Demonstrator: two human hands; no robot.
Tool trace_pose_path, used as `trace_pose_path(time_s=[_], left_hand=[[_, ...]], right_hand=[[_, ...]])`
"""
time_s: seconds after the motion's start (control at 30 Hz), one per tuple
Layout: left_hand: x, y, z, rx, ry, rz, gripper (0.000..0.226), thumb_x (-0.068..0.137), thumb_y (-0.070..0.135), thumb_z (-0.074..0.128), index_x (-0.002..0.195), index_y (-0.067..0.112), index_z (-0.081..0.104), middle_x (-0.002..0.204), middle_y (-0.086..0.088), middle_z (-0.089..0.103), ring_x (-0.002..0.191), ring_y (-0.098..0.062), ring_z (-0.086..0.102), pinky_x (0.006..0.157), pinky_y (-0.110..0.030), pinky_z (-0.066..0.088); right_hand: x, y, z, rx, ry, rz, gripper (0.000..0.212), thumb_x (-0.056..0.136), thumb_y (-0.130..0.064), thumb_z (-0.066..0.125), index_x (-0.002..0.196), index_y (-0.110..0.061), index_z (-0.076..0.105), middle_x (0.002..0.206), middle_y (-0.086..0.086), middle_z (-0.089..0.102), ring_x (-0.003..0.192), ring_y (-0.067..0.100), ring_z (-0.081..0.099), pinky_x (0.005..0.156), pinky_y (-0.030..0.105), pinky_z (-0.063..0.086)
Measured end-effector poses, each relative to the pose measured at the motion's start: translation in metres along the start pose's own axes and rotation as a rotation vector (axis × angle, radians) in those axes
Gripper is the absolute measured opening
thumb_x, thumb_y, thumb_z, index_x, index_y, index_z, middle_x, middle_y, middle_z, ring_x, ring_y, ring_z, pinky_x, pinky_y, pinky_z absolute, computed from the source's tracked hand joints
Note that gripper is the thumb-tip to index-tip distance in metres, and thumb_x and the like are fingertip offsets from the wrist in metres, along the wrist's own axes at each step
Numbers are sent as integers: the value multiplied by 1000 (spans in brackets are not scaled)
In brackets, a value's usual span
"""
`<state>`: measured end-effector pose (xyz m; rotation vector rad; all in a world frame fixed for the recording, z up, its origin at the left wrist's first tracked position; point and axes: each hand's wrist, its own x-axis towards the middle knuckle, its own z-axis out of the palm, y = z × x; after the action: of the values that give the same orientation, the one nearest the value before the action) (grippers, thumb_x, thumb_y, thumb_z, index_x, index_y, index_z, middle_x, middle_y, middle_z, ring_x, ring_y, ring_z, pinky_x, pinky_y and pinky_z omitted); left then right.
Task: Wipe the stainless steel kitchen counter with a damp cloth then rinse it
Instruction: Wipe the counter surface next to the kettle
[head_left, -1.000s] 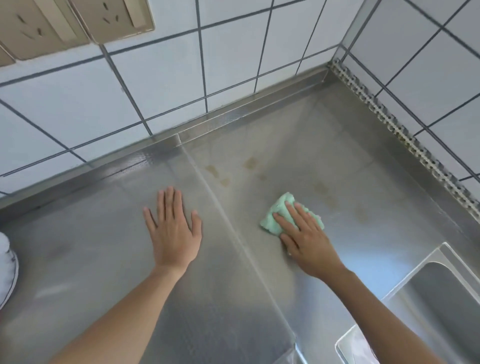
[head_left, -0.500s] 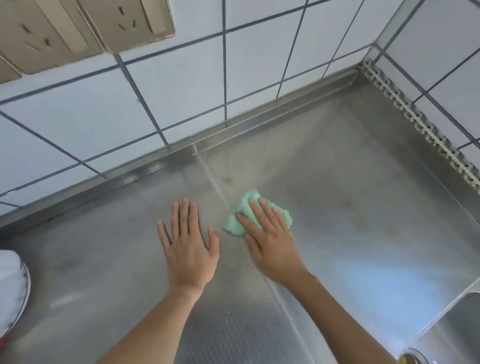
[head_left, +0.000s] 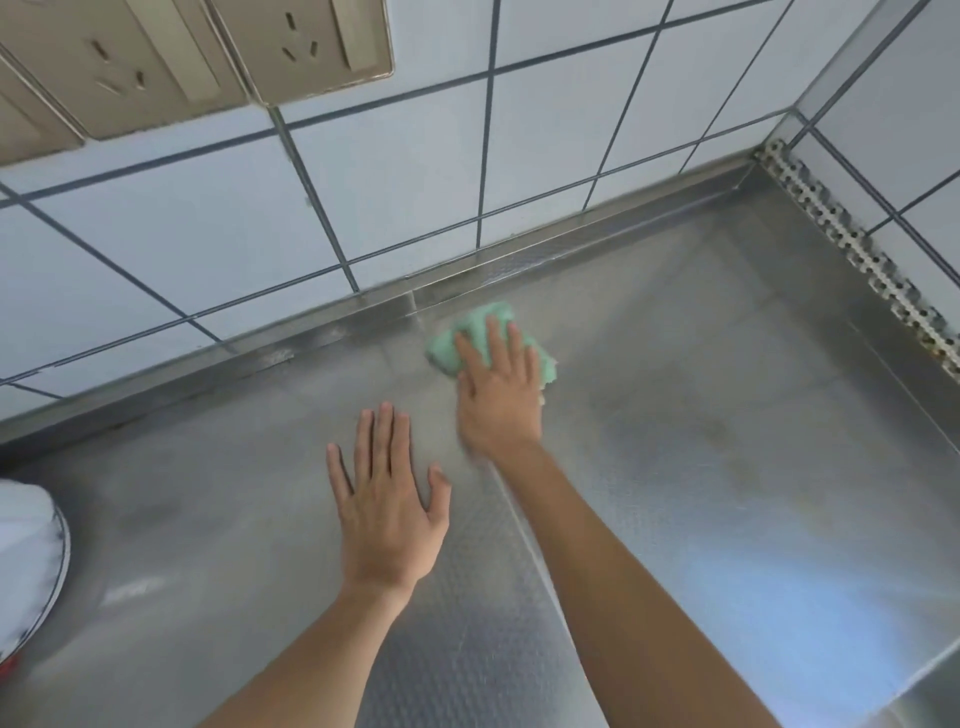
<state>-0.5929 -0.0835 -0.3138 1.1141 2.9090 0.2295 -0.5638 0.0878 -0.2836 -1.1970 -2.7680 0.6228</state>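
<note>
1. Hands first: the right hand (head_left: 498, 395) lies flat with straight fingers pressing on the green cloth (head_left: 480, 332); nothing is curled round it.
2. That cloth sits bunched on the stainless steel surface (head_left: 727, 467), under and ahead of the right fingertips, close to the raised back edge (head_left: 571, 249) where the metal meets the wall.
3. The left hand (head_left: 387, 504) rests palm-down on the surface, fingers straight and slightly spread, holding nothing; it lies just beside and nearer the person than the right hand, the two apart.
4. A seam (head_left: 524, 535) in the metal runs under the right forearm, between the two hands.
5. Beyond both hands rises the white tiled wall (head_left: 415, 171) with dark grout; beige wall sockets (head_left: 311, 47) are mounted high up, beyond the left hand.
6. Far to the right of the right hand, a perforated metal strip (head_left: 857, 249) lines the side wall.
7. Well to the left of the left hand, a white round object (head_left: 26, 561) is cut off by the picture's edge; what it is cannot be told.
</note>
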Motion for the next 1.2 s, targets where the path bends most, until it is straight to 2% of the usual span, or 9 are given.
trace_pose_path(time_s=[0.13,0.23,0.33,0.53,0.73,0.9,1.0,1.1,1.2], left_hand=[[1,-1,-3,5,-9,16,68,99,47,37,159,13,35,171,-3,25,162,-19,13,129,-57,12],[0,2,-7,-12,-25,5,69,100,46,37,160,13,32,171,-2,24,162,-19,13,129,-57,12],[-1,2,-9,-19,-36,2,69,101,46,34,161,13,31,172,-2,22,162,-19,11,129,-57,13],[0,2,-6,-23,-26,-4,69,100,46,34,160,13,33,171,-2,24,162,-19,13,129,-57,12],[1,1,-5,-3,-30,-8,70,96,45,38,159,13,35,170,-3,27,161,-21,17,128,-58,13],[1,0,-4,-21,-8,3,69,96,45,39,157,13,35,169,-4,29,161,-22,18,128,-58,12],[2,0,-4,-22,-4,4,69,95,45,40,156,13,36,168,-4,31,160,-22,19,127,-58,14],[1,2,-7,-40,-4,5,68,95,44,41,155,12,36,167,-5,33,160,-24,21,127,-59,14],[0,3,-11,-50,-8,6,67,96,44,39,155,12,36,167,-5,34,159,-25,22,126,-60,16]], right_hand=[[-64,29,-1,-35,-116,-352,47,105,-29,42,152,-30,44,167,5,27,157,29,15,128,47,9],[-73,83,-28,-86,-125,-359,47,106,-33,40,152,-29,44,166,6,29,156,29,21,127,47,16],[-32,122,-51,-122,-38,-156,48,104,-28,45,151,-20,48,163,16,33,152,39,29,124,51,24],[74,88,-48,-24,148,403,50,107,-30,35,157,-28,33,170,10,12,157,33,7,126,49,5],[11,21,-5,-36,45,-85,49,104,-26,43,153,-27,42,167,10,24,156,35,15,126,52,13],[-94,74,-17,-130,-102,-391,47,105,-32,42,152,-32,42,167,3,26,157,26,17,127,46,16],[-117,125,-47,-129,-35,-115,46,106,-29,45,152,-28,45,167,6,27,156,29,21,125,50,22],[-103,130,-54,-80,55,241,47,107,-27,43,154,-26,41,168,8,22,157,31,15,127,47,12],[-95,93,-37,-64,87,326,50,106,-29,38,157,-29,35,170,8,14,157,31,6,127,47,7]])
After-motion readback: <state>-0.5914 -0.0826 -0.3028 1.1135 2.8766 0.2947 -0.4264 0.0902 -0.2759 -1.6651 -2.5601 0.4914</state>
